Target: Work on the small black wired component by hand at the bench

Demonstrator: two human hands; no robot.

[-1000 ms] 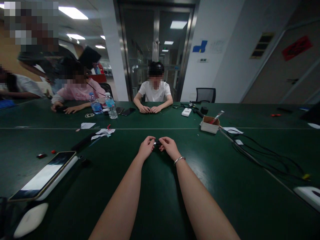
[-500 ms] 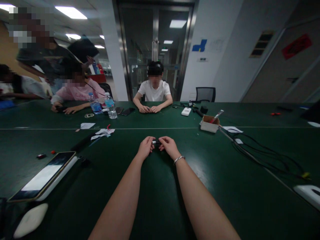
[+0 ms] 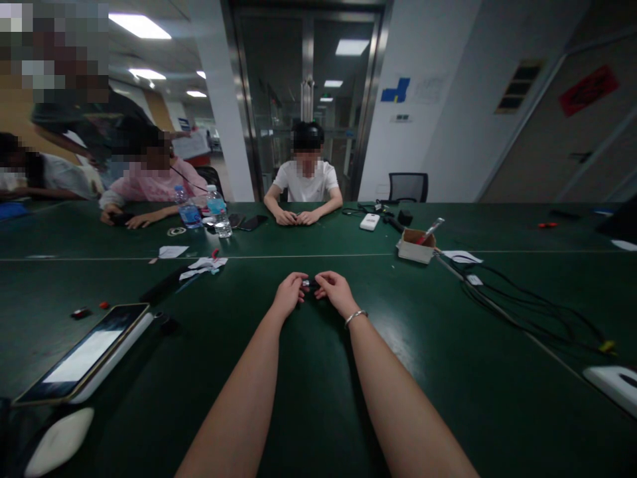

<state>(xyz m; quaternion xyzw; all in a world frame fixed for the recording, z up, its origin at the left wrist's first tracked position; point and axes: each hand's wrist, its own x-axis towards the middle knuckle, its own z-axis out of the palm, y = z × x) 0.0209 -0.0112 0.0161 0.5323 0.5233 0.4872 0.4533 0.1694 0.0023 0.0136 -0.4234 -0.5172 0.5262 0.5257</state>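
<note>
Between my two hands is a small dark object with a shiny silver part (image 3: 307, 283), held just above or on the green table (image 3: 318, 372). It is too small and too covered by fingers to name. My left hand (image 3: 290, 294) pinches its silver end. My right hand (image 3: 333, 291), with a silver bangle at the wrist, is closed on its dark end. Fingertips of both hands face each other, a short gap apart.
To the left, a phone (image 3: 89, 352) leans on a white block, beside a white mouse (image 3: 60, 441). Paper scraps (image 3: 203, 267), water bottles (image 3: 219, 211) and a small box (image 3: 416, 247) stand farther off. Black cables (image 3: 537, 312) run along the right. People sit across the table.
My hands stay in nearly the same place; the dark gap between them looks slightly different. At the back left, the standing person's dark flat object has swung away and a pale sheet shows.
</note>
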